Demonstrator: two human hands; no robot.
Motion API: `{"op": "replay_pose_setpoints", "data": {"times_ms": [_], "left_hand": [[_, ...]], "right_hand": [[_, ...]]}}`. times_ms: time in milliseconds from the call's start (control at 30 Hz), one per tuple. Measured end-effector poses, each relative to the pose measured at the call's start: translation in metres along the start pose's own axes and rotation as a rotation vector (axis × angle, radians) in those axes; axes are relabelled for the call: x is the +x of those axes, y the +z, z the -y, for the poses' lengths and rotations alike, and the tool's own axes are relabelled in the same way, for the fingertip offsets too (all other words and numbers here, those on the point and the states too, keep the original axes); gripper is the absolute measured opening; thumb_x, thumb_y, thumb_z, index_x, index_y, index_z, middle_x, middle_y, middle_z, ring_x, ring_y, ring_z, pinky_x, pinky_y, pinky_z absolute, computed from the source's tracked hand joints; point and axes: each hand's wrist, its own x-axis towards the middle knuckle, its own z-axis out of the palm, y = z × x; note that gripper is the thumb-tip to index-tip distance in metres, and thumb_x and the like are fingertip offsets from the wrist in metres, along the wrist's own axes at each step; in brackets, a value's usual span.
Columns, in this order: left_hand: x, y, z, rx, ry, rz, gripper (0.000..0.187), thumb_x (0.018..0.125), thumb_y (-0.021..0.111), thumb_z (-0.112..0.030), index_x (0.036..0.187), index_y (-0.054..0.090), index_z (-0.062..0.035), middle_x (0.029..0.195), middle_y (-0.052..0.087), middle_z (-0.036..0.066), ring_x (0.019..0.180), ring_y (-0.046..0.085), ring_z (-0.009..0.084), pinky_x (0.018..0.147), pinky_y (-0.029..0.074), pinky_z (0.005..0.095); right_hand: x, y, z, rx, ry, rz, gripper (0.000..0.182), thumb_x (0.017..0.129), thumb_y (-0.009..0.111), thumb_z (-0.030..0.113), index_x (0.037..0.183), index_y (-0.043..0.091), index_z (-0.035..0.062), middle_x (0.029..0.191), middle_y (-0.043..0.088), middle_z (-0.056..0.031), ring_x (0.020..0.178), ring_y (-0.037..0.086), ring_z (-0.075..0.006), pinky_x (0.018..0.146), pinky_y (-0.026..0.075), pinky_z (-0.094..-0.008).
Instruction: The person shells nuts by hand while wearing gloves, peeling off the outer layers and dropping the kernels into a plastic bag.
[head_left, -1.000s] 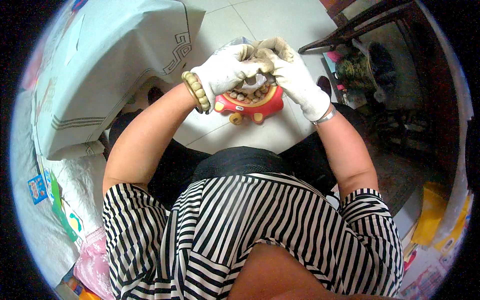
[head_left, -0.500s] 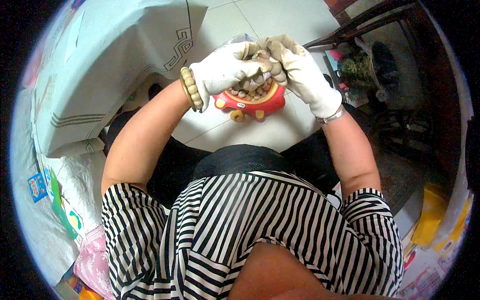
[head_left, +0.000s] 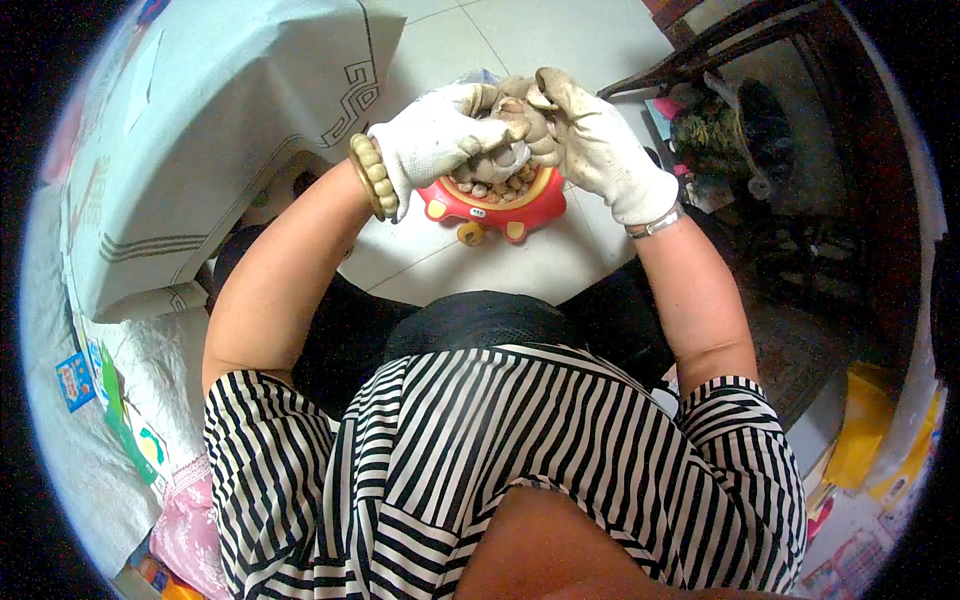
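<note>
Both hands wear white knit gloves with grey-beige coated fingers and palms, held close together over a red and yellow toy-like tub (head_left: 545, 208). My left hand (head_left: 445, 130) is closed, its thumb and fingers around a small pinkish-brown, clove-like piece (head_left: 513, 106). In my right hand (head_left: 605, 150), thumb and bent forefinger pinch a small pale, flake-like piece (head_left: 540, 97). Many small round brownish-white pieces (head_left: 500, 190) lie in the tub below; the gloves hide its far part. What kind they are I cannot make out.
A pale patterned cloth (head_left: 230, 130) drapes over furniture at left. Light floor tiles (head_left: 440, 40) surround the tub. Dark wooden furniture (head_left: 720, 40) and a black round object (head_left: 768, 120) stand at right. A yellow bag (head_left: 865, 430) lies lower right.
My hands have moved slightly apart and a little left. A pale piece now shows between the right thumb and forefinger, and the left fingertips have opened away from the right hand.
</note>
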Motion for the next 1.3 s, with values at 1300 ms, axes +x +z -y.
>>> {"op": "replay_pose_setpoints", "data": {"times_ms": [1300], "left_hand": [[0.002,0.01,0.006,0.346,-0.001,-0.123,0.029,0.087,0.06,-0.028,0.099,0.059,-0.002,0.077,0.062,0.004,0.059,0.057,0.0099,0.052,0.048,0.0242]], "right_hand": [[-0.007,0.026,-0.001,-0.685,-0.161,-0.145,0.018,0.093,0.053,0.018,0.106,0.057,0.0064,0.089,0.058,0.0014,0.066,0.051,-0.0017,0.051,0.041,-0.0146]]}}
